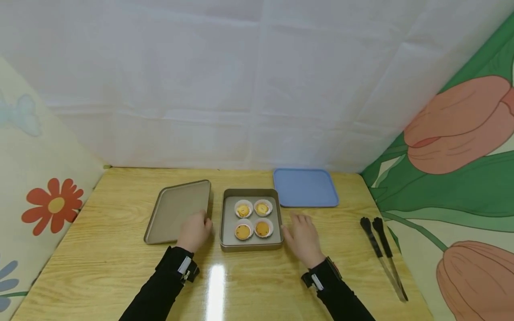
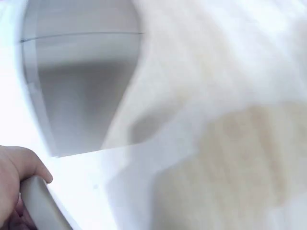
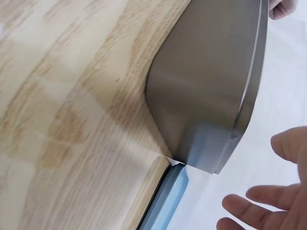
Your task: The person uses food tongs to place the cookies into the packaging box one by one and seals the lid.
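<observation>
My left hand point(image 1: 194, 232) grips the right edge of a flat champagne-coloured metal lid point(image 1: 172, 211) at the left of the table. In the left wrist view, the thumb and fingers close round the lid's edge point(image 2: 42, 203). Right of that hand stands a square metal tin point(image 1: 252, 246) of the same colour. Several small round cakes point(image 1: 242, 232) in white paper cups sit inside it. Close to the tin's right side is my right hand point(image 1: 303, 238). Its fingers are spread loosely and hold nothing in the right wrist view.
A blue tray point(image 1: 306, 187) lies at the back right, beside the tin's far corner. Tongs point(image 1: 385, 256) with black ends and metal arms lie near the table's right edge. A white sheet point(image 1: 249, 89) hangs behind the wooden table point(image 1: 100, 249), with painted panels at both sides.
</observation>
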Demonstrator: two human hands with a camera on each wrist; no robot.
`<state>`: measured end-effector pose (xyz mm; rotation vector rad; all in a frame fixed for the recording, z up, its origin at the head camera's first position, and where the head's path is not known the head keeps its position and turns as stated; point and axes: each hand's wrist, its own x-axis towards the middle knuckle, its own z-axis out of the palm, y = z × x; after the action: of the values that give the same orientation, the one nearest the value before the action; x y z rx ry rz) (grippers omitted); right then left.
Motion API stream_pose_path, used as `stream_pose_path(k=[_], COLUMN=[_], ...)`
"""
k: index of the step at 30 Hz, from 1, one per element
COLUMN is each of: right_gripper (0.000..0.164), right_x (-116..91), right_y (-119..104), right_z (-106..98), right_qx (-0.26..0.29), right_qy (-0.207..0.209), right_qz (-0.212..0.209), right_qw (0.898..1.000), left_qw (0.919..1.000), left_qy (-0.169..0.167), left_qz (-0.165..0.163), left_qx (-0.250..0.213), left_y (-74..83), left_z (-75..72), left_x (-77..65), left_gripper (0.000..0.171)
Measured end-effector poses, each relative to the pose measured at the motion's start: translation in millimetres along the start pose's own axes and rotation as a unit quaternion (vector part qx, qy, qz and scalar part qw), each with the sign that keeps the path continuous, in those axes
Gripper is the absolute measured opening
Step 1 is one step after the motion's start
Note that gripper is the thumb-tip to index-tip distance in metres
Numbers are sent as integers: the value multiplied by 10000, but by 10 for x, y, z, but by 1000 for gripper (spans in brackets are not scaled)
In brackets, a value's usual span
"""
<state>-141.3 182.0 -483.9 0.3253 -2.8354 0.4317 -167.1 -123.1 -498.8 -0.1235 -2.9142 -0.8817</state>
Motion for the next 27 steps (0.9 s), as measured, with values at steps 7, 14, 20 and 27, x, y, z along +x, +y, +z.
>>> stream_pose_path(k=[7, 14, 20, 27], right_gripper=[43, 43, 48, 49], right_x=[70, 193, 297, 381], right_y=[-85, -228, -369, -561], right_z=[-31, -74, -99, -198], right_qx=[343, 895, 1835, 3359], right_qy=[-24, -257, -807, -1622], right_qz=[-297, -665, -727, -339], right_qw=[9990, 9934, 9770, 9272], left_qw=[9975, 9843, 9722, 9442], left_qy=[497, 1157, 1134, 808], left_qz=[190, 618, 838, 1220], left_qx=[-468, -1181, -1870, -2951], left_y=[127, 385, 634, 1095], left_z=[-230, -497, -647, -942], left_x=[19, 24, -16, -161], left_gripper=[28, 26, 25, 25])
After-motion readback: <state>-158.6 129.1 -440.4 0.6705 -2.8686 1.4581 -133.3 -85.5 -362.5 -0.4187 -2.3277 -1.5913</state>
